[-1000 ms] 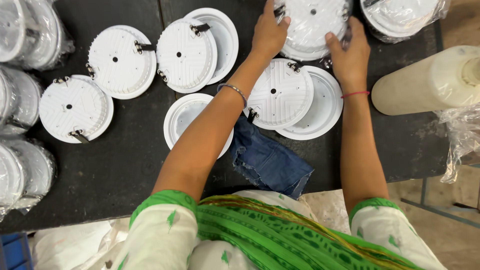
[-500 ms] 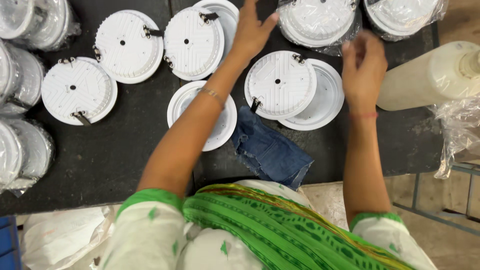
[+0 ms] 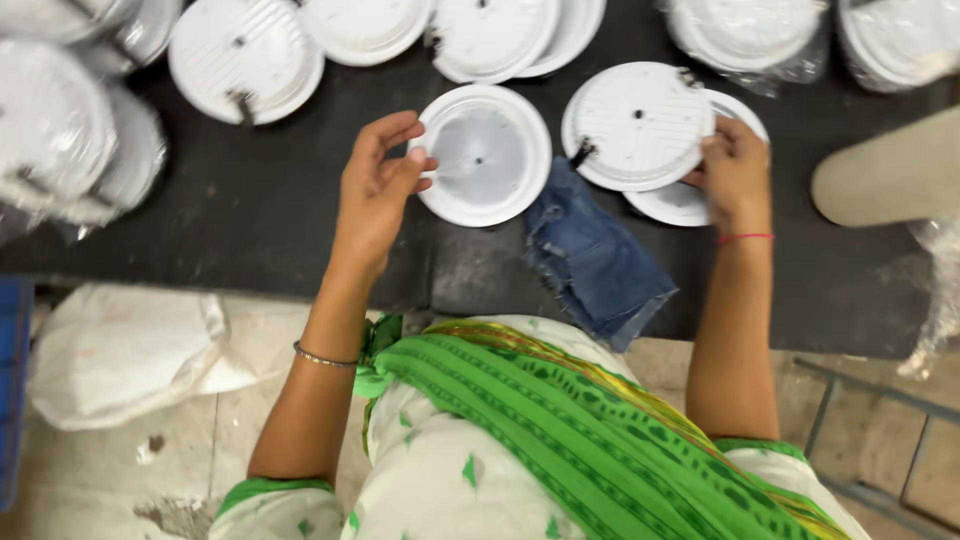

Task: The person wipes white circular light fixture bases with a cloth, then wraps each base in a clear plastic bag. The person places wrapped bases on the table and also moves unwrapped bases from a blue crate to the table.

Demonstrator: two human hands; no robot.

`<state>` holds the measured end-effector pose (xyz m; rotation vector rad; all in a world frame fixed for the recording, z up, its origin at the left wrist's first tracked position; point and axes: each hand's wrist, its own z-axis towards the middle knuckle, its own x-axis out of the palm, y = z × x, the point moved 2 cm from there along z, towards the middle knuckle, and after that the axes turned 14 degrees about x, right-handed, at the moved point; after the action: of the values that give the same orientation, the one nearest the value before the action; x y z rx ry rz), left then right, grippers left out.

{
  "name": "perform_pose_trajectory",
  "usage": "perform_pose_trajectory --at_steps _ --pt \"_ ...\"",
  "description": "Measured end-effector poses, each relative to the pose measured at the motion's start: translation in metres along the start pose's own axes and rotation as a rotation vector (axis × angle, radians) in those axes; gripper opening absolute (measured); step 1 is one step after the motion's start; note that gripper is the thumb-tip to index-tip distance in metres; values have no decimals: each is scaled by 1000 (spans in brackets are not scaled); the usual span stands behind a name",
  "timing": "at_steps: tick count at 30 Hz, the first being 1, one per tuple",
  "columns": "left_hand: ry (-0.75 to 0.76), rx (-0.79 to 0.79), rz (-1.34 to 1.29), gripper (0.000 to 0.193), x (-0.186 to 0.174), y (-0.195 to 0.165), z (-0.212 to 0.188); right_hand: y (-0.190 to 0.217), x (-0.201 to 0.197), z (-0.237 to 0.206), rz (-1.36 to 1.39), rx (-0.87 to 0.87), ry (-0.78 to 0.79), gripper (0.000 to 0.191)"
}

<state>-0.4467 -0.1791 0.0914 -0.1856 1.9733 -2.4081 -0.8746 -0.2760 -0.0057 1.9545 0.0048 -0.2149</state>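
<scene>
In the head view the left hand [image 3: 375, 190] pinches the left rim of a shallow white round cover [image 3: 484, 155], thumb on top and fingers curled at its edge, so the grip is narrow and closed on that rim; the cover lies open side up on the black table [image 3: 250, 220], a little back from its near edge and about midway along it. The right hand [image 3: 735, 175] holds the right edge of a white ribbed disc with a metal clip [image 3: 638, 125], fingers bent over its rim, and this disc rests overlapping another white ring [image 3: 690, 203] beneath it. Between the two hands, hanging over the near edge of the table, lies a scrap of blue denim cloth [image 3: 592, 255]. More white discs [image 3: 245, 60] line the far edge, and bagged stacks [image 3: 60, 130] crowd the far left corner. A pale roll [image 3: 890, 175] sits at the right edge.
</scene>
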Motion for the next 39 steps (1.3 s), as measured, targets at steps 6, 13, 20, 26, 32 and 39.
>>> perform_pose_trajectory --at_steps 6,13,20,26,32,39 --pt "-284 -51 46 38 -77 7 -60 11 1 0 -104 -50 -86 25" --pt "-219 -44 74 50 -66 72 -39 59 74 -118 -468 -582 -211 6" --pt "-69 2 203 48 -45 104 -7 45 172 -180 -693 -607 -196 18" --pt "-47 -34 57 47 -106 86 -38 10 206 -180 -941 -482 -347 40" --pt "34 7 -205 46 -121 86 -49 -14 227 -175 -1093 -525 -489 38" --pt "76 -44 -75 47 -138 106 -53 4 245 -173 -844 -618 -420 40"
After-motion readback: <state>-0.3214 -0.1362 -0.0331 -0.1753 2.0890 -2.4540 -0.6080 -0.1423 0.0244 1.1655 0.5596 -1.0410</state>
